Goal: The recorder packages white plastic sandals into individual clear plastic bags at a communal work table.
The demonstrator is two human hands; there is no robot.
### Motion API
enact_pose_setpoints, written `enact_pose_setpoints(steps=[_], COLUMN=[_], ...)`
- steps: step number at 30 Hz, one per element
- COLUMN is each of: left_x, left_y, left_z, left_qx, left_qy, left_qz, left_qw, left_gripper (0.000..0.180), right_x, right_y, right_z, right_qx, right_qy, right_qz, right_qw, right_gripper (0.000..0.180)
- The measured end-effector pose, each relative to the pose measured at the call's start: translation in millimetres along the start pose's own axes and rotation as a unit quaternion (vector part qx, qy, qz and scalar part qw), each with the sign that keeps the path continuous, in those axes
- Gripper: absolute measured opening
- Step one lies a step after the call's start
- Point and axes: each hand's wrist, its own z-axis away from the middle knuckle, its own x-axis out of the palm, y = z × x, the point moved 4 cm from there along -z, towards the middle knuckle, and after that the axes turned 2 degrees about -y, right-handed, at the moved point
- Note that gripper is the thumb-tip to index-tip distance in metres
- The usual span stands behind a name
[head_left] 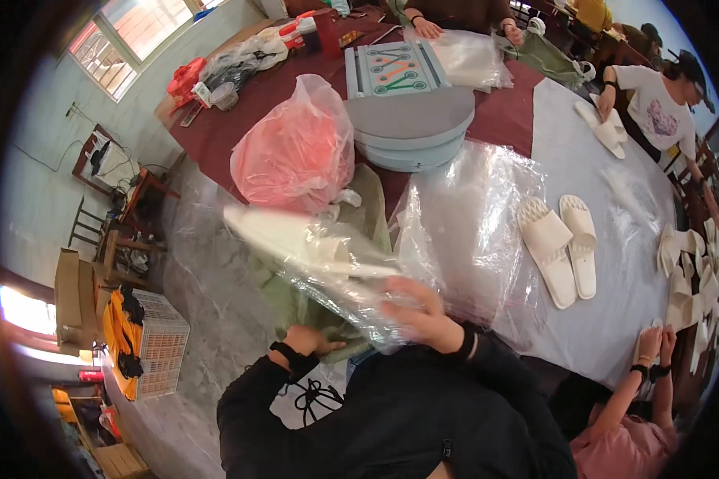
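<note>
My right hand [417,314] grips the near end of a clear plastic bag [327,263] that holds a cream slipper [295,238]; the bagged slipper is blurred and stretches up to the left. My left hand [310,341] sits lower, against the green cloth sack [291,307] at the table's edge, fingers curled on it. Both forearms wear black sleeves, and a black band rings each wrist. A pile of clear bags [475,223] lies just right of my right hand.
A pair of cream slippers [563,247] lies on the grey table cover [607,184]. A pink-red plastic bag [295,152] and stacked grey round boards [411,128] stand beyond. Other people work at the far end, at the right edge and beside me. Crates and chairs stand on the floor at left.
</note>
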Motion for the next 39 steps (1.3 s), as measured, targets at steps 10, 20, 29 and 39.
enact_pose_setpoints(steps=[10, 20, 29, 39], left_x=[42, -2, -104, -208], left_y=[-14, 54, 81, 175], left_z=[32, 13, 56, 101], left_qx=[0.206, 0.273, 0.239, 0.514], left_qy=[-0.075, -0.133, 0.07, 0.542], left_qz=[0.186, -0.008, 0.02, 0.152], left_qw=[0.958, 0.953, 0.968, 0.648], left_gripper=[0.072, 0.073, 0.06, 0.035], right_x=[77, 94, 46, -157], right_y=[37, 55, 36, 36], right_z=[35, 57, 83, 108], right_qx=[0.334, 0.267, 0.346, 0.491], right_qy=[-0.216, -0.309, -0.464, 0.29], right_qz=[0.156, -0.012, 0.054, 0.036], right_qw=[0.904, 0.913, 0.813, 0.821], right_gripper=[0.024, 0.105, 0.039, 0.033])
